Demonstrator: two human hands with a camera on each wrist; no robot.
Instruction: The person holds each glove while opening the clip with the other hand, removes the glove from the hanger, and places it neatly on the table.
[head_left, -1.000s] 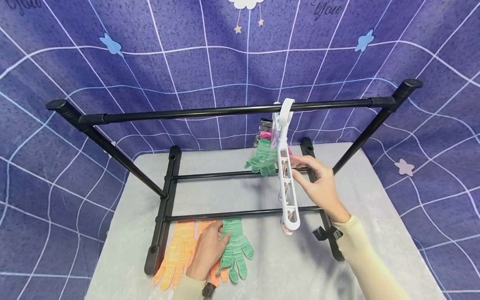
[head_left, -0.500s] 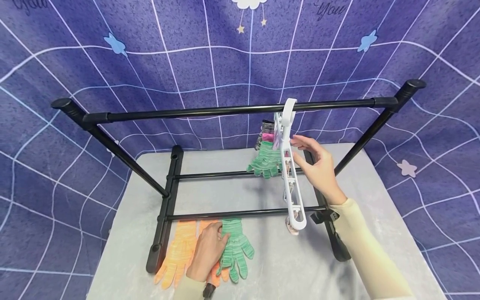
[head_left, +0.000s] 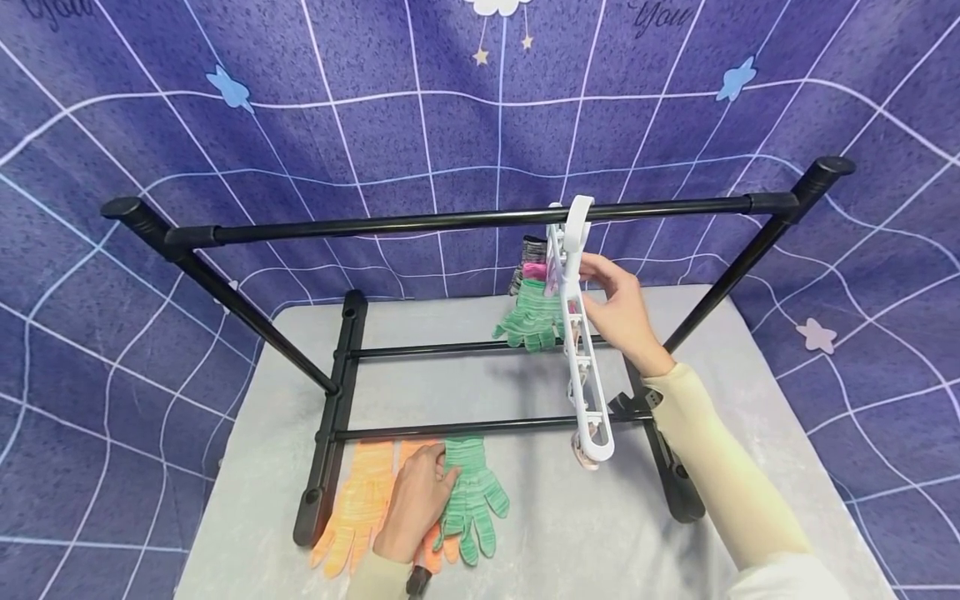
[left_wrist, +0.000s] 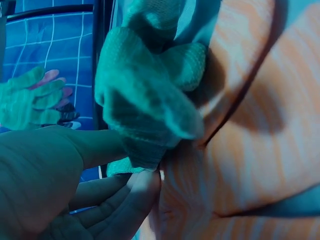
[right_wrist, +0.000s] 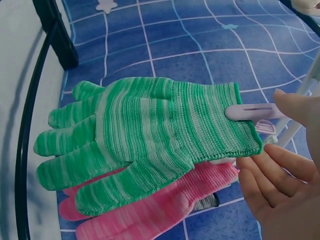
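In the head view my left hand [head_left: 420,500] rests among gloves on the table, pinching the cuff edge of a green striped glove [head_left: 472,500]; orange gloves [head_left: 363,492] lie beside and under it. In the left wrist view, thumb and fingers [left_wrist: 142,192] meet at the green cuff. My right hand [head_left: 618,308] is at the white multi-clip hanger [head_left: 592,375]. In the right wrist view its thumb is at the end of a lilac clip [right_wrist: 255,111] that bites the cuff of a hanging green glove [right_wrist: 145,120]. The other fingers [right_wrist: 280,175] are spread apart below.
A black rack's top bar [head_left: 375,225] carries the hanger. Its lower crossbars [head_left: 450,431] and base feet [head_left: 322,467] stand on the grey table [head_left: 247,467]. A pink glove [right_wrist: 170,205] hangs behind the green one. A blue patterned curtain [head_left: 420,133] surrounds the table.
My right hand has moved up and away along the hanger to the hanging green glove's clip. The hanger's near end has swung slightly right. My left hand has stayed put.
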